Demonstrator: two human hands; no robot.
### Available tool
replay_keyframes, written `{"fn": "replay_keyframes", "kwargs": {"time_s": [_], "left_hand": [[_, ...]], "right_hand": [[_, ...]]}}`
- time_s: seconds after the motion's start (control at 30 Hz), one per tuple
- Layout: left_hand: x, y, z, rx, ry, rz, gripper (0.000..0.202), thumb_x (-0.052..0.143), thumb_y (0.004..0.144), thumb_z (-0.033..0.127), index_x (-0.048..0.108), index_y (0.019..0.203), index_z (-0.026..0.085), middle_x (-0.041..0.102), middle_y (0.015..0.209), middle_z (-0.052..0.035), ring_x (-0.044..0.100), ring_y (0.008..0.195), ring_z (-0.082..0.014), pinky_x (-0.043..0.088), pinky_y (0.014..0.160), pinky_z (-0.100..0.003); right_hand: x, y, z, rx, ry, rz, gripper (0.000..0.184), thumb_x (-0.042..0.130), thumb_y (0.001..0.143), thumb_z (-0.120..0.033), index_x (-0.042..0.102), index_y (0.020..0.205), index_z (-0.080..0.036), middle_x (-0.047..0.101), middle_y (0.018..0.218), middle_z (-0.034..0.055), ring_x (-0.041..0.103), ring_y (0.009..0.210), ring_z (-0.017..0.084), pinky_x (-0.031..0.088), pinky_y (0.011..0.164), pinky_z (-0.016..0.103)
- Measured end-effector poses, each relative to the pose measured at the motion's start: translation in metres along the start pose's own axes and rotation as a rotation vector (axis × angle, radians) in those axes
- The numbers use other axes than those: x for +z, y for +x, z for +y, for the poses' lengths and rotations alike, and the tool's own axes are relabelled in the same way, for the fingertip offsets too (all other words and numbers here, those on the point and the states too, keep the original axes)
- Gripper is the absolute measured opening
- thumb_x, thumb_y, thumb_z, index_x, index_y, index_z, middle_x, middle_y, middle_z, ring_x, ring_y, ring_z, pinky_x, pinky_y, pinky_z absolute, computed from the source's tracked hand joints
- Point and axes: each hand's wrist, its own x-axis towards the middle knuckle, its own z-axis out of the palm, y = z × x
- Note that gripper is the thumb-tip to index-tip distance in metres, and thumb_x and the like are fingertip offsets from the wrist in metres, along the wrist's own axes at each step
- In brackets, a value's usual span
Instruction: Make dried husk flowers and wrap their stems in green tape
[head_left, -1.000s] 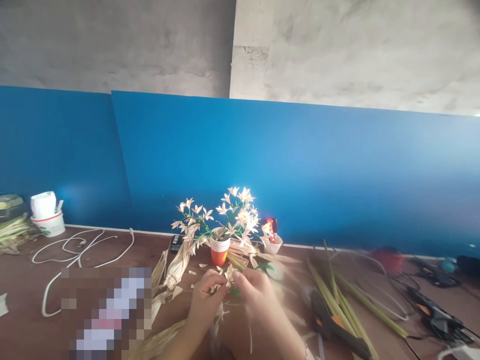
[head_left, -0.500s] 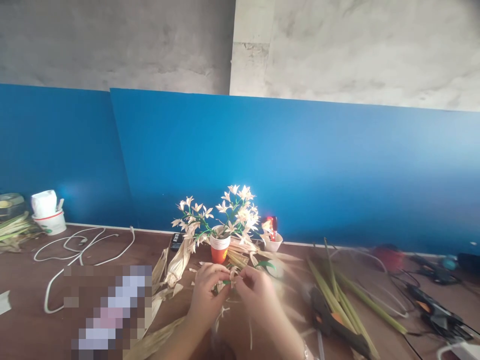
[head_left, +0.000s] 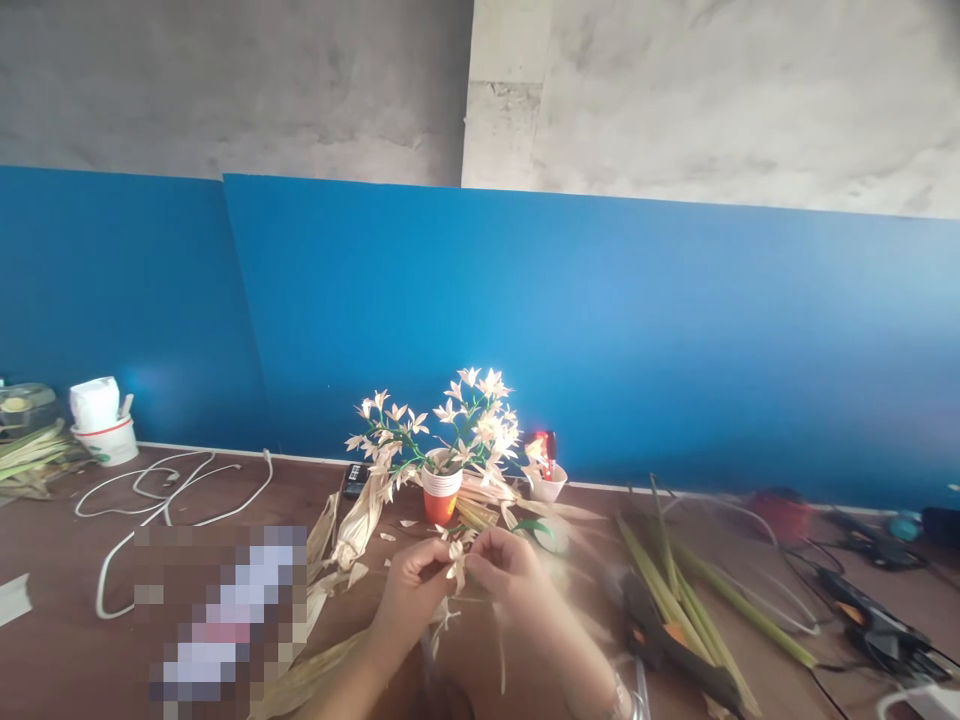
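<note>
Left hand [head_left: 415, 582] and right hand [head_left: 510, 575] angle inward, fingertips close together, pinching 1 pale flower [head_left: 456, 560].

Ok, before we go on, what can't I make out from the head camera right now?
All in the head view:
- Pale flower: its grip points, partly covered by the left hand and right hand; whether the right hand pinches it is unclear.
- Orange cup: its inside, hidden by its wall.
- Lower-left item: masked by pixel blocks.
- White item, lower right: cut off by the bottom edge.
- Red object: too blurred to identify.
</note>
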Motion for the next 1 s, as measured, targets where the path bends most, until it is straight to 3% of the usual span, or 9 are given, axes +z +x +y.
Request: {"fn": "replay_keyframes", "kwargs": {"time_s": [0.1,0.23,0.33,0.43,0.53,0.6,0.7,0.83,1.0], "left_hand": [[-0.001,0.0,0.005,-0.064,-0.068,-0.044,0.011,0.062,0.061,0.02,0.057,0.052,0.016,0.052,0.054,0.0018,0.046,0.057,-0.0118,0.039,0.056,-0.023],[0.0,0.0,0.013,-0.178,-0.114,-0.134,0.019,0.067,0.061,0.033,0.06,0.055,0.016,0.052,0.055,0.0014,0.047,0.055,-0.0123,0.041,0.055,-0.024],[0.0,-0.001,0.016,-0.213,-0.124,-0.174,0.026,0.068,0.059,0.039,0.057,0.052,0.016,0.051,0.054,0.0015,0.048,0.053,-0.0123,0.041,0.054,-0.025],[0.0,-0.001,0.014,-0.197,-0.109,-0.173,0.023,0.068,0.06,0.035,0.058,0.051,0.017,0.052,0.052,0.0014,0.047,0.053,-0.0121,0.04,0.054,-0.024],[-0.001,-0.001,0.01,-0.19,-0.092,-0.163,0.016,0.066,0.061,0.029,0.06,0.052,0.017,0.054,0.052,0.0012,0.049,0.053,-0.0127,0.04,0.053,-0.024],[-0.001,0.0,0.007,-0.194,-0.06,-0.137,0.012,0.064,0.061,0.025,0.061,0.053,0.017,0.055,0.051,0.0015,0.051,0.052,-0.013,0.041,0.053,-0.024],[0.0,0.002,0.003,-0.191,0.056,-0.031,0.012,0.06,0.064,0.023,0.061,0.055,0.017,0.056,0.049,0.0019,0.052,0.049,-0.0134,0.04,0.051,-0.024],[0.002,0.003,0.001,-0.18,0.245,0.106,0.013,0.056,0.067,0.023,0.065,0.06,0.016,0.054,0.045,0.0022,0.051,0.046,-0.014,0.037,0.048,-0.024],[0.002,0.002,0.0,-0.135,0.388,0.159,0.018,0.055,0.068,0.024,0.07,0.064,0.016,0.057,0.047,0.0004,0.052,0.048,-0.0156,0.037,0.048,-0.024]], "right_hand": [[-0.002,0.001,-0.002,0.051,0.107,-0.038,0.012,0.064,0.067,-0.025,0.055,0.068,-0.017,0.051,0.057,-0.0053,0.045,0.054,0.009,0.034,0.051,0.02],[-0.003,-0.004,-0.009,0.075,0.168,-0.05,0.019,0.063,0.071,-0.029,0.063,0.085,-0.017,0.059,0.071,-0.001,0.055,0.066,0.014,0.043,0.059,0.025],[-0.003,-0.007,-0.011,0.005,0.025,-0.02,0.012,0.062,0.072,-0.027,0.063,0.076,-0.016,0.056,0.065,-0.0021,0.05,0.06,0.012,0.039,0.056,0.023],[-0.002,-0.006,-0.01,-0.027,-0.093,0.021,0.01,0.057,0.072,-0.022,0.056,0.063,-0.017,0.051,0.057,-0.004,0.044,0.056,0.01,0.034,0.052,0.022],[-0.003,-0.004,-0.01,-0.005,-0.122,0.046,0.01,0.053,0.071,-0.02,0.053,0.062,-0.017,0.05,0.057,-0.0037,0.047,0.058,0.012,0.036,0.054,0.023],[-0.004,-0.005,-0.011,-0.06,-0.172,0.095,0.006,0.052,0.073,-0.022,0.053,0.068,-0.018,0.052,0.062,-0.0028,0.048,0.061,0.013,0.038,0.057,0.024],[-0.004,-0.008,-0.014,-0.25,-0.374,0.213,0.005,0.053,0.076,-0.023,0.053,0.072,-0.02,0.054,0.07,-0.0011,0.049,0.066,0.015,0.038,0.06,0.026],[0.003,-0.014,-0.014,-0.474,-0.681,0.253,0.006,0.056,0.076,-0.017,0.055,0.071,-0.02,0.055,0.076,0.0016,0.051,0.073,0.018,0.038,0.064,0.028],[0.017,-0.016,-0.005,-0.569,-0.89,0.376,0.011,0.054,0.078,-0.012,0.057,0.071,-0.02,0.056,0.073,0.0031,0.051,0.073,0.019,0.036,0.066,0.031]]}}
